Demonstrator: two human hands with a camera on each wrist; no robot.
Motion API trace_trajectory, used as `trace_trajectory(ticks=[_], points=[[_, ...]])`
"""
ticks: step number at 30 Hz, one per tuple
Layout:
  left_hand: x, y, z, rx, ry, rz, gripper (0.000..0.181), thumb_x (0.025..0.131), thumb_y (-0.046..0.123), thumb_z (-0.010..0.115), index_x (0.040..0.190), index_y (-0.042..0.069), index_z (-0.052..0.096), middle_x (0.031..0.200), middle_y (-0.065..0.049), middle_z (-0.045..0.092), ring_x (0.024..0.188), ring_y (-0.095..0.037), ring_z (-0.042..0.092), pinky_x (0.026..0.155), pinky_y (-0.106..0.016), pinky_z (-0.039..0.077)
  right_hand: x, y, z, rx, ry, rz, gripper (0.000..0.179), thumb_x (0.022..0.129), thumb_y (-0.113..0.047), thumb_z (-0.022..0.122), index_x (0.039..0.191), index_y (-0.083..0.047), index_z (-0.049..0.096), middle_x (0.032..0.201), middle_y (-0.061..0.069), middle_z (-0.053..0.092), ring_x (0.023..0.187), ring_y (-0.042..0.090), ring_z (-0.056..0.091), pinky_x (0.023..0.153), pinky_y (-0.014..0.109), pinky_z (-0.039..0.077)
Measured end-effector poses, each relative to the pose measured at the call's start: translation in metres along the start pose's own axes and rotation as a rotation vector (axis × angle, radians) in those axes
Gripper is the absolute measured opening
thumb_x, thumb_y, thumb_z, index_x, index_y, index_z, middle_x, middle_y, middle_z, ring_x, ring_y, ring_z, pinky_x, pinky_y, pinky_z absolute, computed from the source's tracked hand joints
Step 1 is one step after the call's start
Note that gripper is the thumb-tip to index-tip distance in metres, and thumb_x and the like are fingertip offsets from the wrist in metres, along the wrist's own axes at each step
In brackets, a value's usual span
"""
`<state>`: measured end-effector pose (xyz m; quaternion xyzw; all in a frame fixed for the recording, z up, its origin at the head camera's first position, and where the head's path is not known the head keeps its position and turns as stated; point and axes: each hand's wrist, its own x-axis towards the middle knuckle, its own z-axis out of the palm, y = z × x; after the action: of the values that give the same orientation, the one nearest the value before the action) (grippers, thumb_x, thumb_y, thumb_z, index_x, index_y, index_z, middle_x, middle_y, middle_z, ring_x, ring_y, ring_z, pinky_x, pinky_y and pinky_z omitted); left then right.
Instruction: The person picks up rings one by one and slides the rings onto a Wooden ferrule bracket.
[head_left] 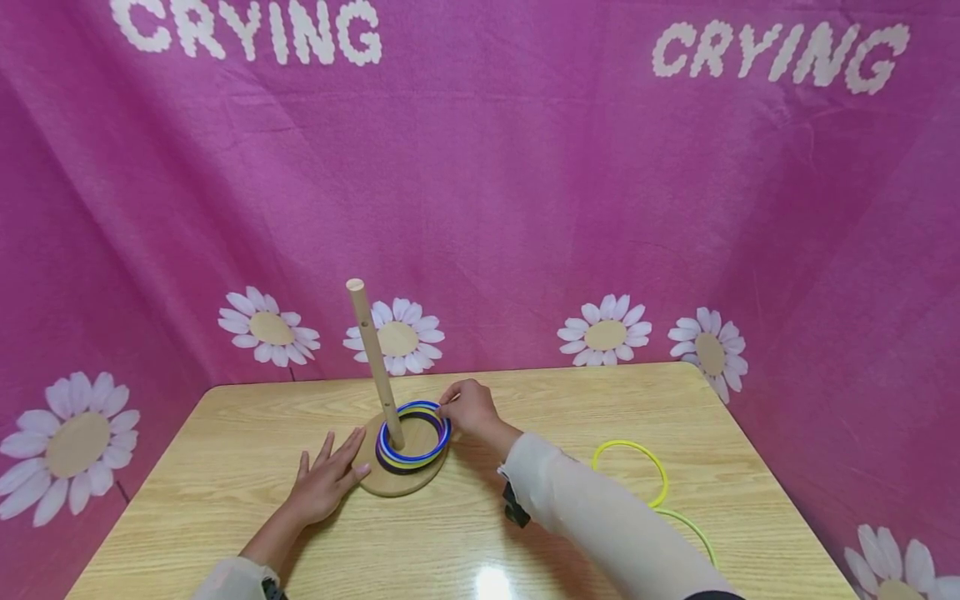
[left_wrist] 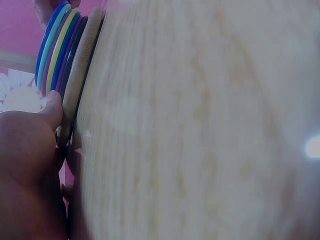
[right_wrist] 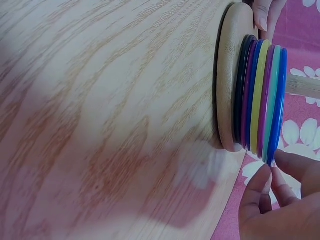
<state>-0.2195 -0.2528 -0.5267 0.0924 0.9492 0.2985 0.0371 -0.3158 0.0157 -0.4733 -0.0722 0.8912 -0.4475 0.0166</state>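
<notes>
A wooden peg point(head_left: 378, 367) rises from a round wooden base point(head_left: 390, 483) on the table. Several rings in blue, teal, purple, yellow and black lie stacked around the peg's foot. The topmost, a blue ring point(right_wrist: 281, 110), is pinched at its right edge between the thumb and fingers of my right hand point(head_left: 471, 408). It lies against the teal ring point(right_wrist: 271, 120) beneath it. My left hand point(head_left: 322, 483) rests on the table with fingers spread, its fingertips and thumb touching the base's left edge. In the left wrist view, the thumb point(left_wrist: 54, 107) lies against the base's rim.
A yellow ring point(head_left: 663, 479) and a yellow-green ring point(head_left: 693, 528) lie on the table point(head_left: 555, 400) to the right, partly behind my right sleeve point(head_left: 600, 508). A pink cloth point(head_left: 480, 208) with daisies and lettering hangs behind the table and along its sides.
</notes>
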Motion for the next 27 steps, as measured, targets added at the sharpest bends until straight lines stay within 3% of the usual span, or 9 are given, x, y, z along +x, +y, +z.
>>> trace_trajectory(ticks=[7, 14, 27], points=[[0.0, -0.001, 0.0, 0.001, -0.006, -0.002, 0.067, 0.11, 0.043, 0.046, 0.165, 0.014, 0.023, 0.171, -0.012, 0.022, 0.156, -0.048, -0.002, 0.114, -0.075, -0.016, -0.003, 0.001, -0.003, 0.026, -0.008, -0.001, 0.008, 0.08, -0.007, 0.084, 0.083, -0.005, 0.077, 0.074, 0.002, 0.073, 0.063, 0.008, 0.059, 0.061, 0.021, 0.049], [-0.001, 0.0, 0.0, -0.001, 0.002, 0.004, 0.066, 0.11, 0.041, 0.048, 0.165, 0.013, 0.024, 0.17, -0.013, 0.022, 0.156, -0.048, -0.001, 0.114, -0.075, -0.016, -0.004, 0.007, -0.011, 0.068, -0.025, -0.018, 0.008, 0.082, -0.008, 0.083, 0.086, -0.004, 0.077, 0.08, 0.004, 0.075, 0.07, 0.011, 0.064, 0.068, 0.024, 0.052], [0.0, 0.0, 0.0, 0.005, -0.009, -0.006, 0.067, 0.11, 0.041, 0.047, 0.165, 0.013, 0.022, 0.17, -0.013, 0.022, 0.157, -0.048, -0.002, 0.114, -0.075, -0.016, -0.012, 0.029, -0.041, 0.102, -0.041, -0.024, 0.007, 0.087, -0.01, 0.082, 0.09, -0.006, 0.077, 0.086, 0.0, 0.074, 0.08, 0.012, 0.065, 0.075, 0.029, 0.054]])
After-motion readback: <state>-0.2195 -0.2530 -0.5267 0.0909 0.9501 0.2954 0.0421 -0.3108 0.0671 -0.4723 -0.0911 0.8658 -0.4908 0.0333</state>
